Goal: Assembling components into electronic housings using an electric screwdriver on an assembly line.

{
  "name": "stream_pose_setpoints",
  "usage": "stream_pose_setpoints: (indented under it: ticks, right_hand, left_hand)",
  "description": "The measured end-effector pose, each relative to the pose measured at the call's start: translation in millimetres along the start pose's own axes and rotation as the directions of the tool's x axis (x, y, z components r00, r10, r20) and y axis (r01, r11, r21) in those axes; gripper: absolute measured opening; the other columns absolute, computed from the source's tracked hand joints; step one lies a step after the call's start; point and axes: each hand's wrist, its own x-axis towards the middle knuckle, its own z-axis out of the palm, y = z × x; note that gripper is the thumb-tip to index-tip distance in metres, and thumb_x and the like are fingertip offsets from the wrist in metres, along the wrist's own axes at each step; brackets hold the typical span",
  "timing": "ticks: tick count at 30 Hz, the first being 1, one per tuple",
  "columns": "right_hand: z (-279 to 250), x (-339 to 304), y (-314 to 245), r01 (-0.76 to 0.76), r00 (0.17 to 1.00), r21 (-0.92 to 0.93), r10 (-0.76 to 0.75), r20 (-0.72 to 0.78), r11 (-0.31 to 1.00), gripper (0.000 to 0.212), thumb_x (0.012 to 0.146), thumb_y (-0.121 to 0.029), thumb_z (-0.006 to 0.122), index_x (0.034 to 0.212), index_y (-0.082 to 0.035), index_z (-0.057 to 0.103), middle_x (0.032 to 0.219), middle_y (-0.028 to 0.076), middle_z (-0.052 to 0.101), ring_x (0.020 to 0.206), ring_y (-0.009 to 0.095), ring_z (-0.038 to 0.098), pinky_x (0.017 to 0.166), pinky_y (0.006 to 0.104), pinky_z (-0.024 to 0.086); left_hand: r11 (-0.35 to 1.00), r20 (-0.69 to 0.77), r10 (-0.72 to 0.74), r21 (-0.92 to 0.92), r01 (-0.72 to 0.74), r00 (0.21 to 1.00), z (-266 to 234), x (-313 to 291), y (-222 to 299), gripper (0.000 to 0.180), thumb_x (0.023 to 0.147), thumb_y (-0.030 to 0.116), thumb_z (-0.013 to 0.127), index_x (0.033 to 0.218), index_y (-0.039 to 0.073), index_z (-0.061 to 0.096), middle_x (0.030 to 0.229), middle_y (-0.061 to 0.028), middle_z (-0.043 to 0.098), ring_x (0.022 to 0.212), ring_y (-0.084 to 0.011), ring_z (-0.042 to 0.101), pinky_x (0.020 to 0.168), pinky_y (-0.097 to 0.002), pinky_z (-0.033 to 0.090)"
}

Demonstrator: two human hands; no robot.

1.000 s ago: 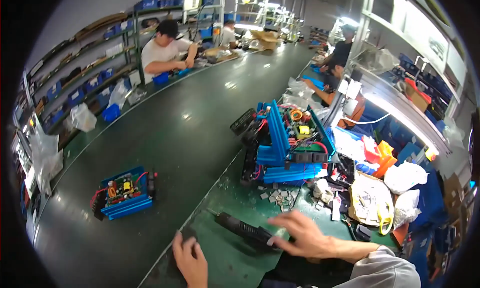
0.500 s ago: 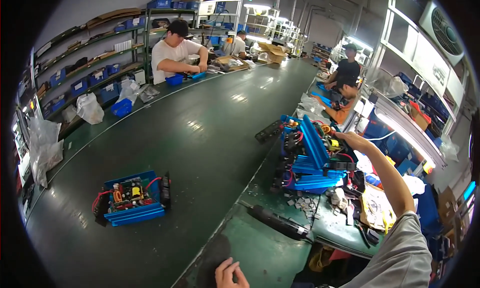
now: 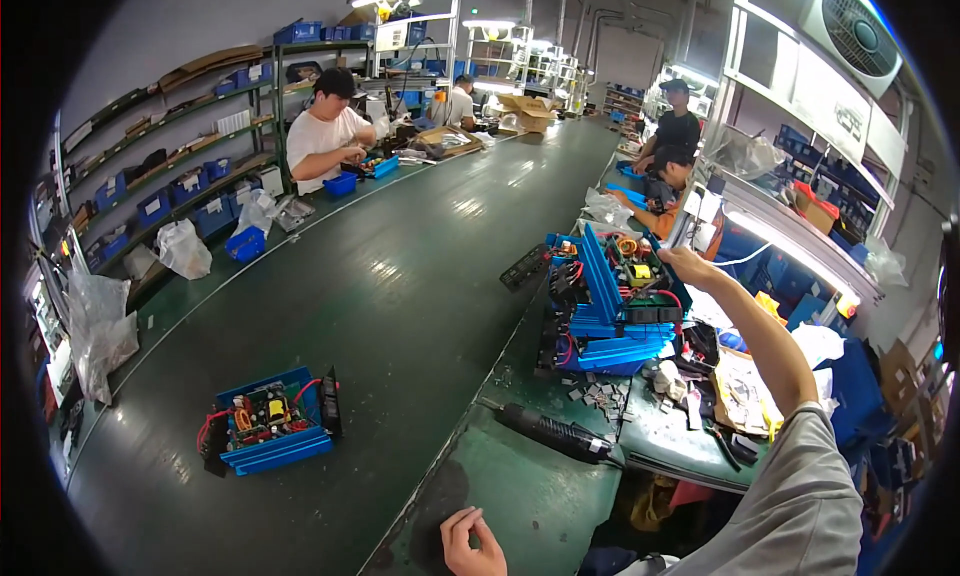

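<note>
On the right side of the bench, opened blue metal cases with circuit boards [image 3: 590, 291] lie in a stack. My right hand [image 3: 690, 267] reaches to the top one and is closed at its far right edge, fingertips partly hidden. At the lower edge, my left hand [image 3: 470, 543] hovers over the green bench with fingers curled in and nothing visible in them. Between my left hand and the stack lies a black electric screwdriver [image 3: 550, 431]. Another opened blue case with a circuit board [image 3: 272, 421] sits alone at the left, its black end plates tilted out on red wires.
Small grey metal pieces [image 3: 600, 396] lie scattered before the stack. Black-handled pliers [image 3: 722, 448] rest near the bench's right edge. A lit lamp [image 3: 790, 256] hangs over the right side. Co-workers sit along both sides of the long green table [image 3: 400, 306]; shelves with blue bins line the left.
The view has shifted slightly. The top case at my right hand appears turned a little. My left hand's fingers have curled in more. The co-worker at the far left has moved their hands.
</note>
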Motion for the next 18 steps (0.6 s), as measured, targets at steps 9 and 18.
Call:
stream_pose_setpoints:
  ticks: [9, 18]
  right_hand:
    - [-21, -26, -53, 0.228, 0.969, 0.136, -0.213, -0.122, 0.964, 0.046, 0.107, -0.035, 0.039, 0.102, 0.006, 0.06, 0.085, 0.014, 0.063, 0.082, 0.019, 0.057, 0.08, 0.0378, 0.047]
    - [143, -179, -160, 0.383, 0.863, 0.439, -0.484, 0.144, 0.813, 0.032, 0.105, -0.032, 0.046, 0.105, -0.001, 0.055, 0.091, 0.024, 0.064, 0.088, 0.043, 0.063, 0.079, 0.0493, 0.05]
  left_hand:
    - [0.996, 0.055, 0.061, 0.062, -0.064, 0.997, 5, -2, -4, 0.013, 0.097, 0.005, 0.061, 0.104, -0.001, 0.07, 0.104, -0.016, 0.07, 0.094, -0.032, 0.068, 0.08, -0.039, 0.056]
    - [0.853, -0.048, -0.418, -0.366, 0.373, 0.907, -18, -32, 30, 0.035, 0.108, 0.021, 0.045, 0.127, -0.005, 0.059, 0.124, -0.0188, 0.066, 0.109, -0.0261, 0.065, 0.09, -0.0351, 0.052]
